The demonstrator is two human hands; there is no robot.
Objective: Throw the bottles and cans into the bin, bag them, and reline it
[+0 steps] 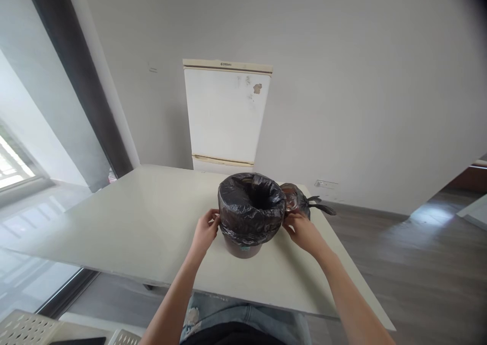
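Observation:
A small round waste bin (pixel 243 247) stands on the white table (pixel 133 228), lined with a black plastic bag (pixel 251 203) folded down over its rim. My left hand (pixel 205 231) pinches the bag's edge on the bin's left side. On the right side, my right hand (pixel 302 231) grips the bag's edge with fingers closed. Just behind the bin to the right lies a tied, filled dark rubbish bag (pixel 299 200) with its knotted ends sticking out to the right.
A small white fridge (pixel 226 114) stands against the wall behind the table. A window and dark frame (pixel 79 81) run along the left. Wooden floor (pixel 418 264) lies to the right. White perforated objects (pixel 26 327) sit at the bottom left.

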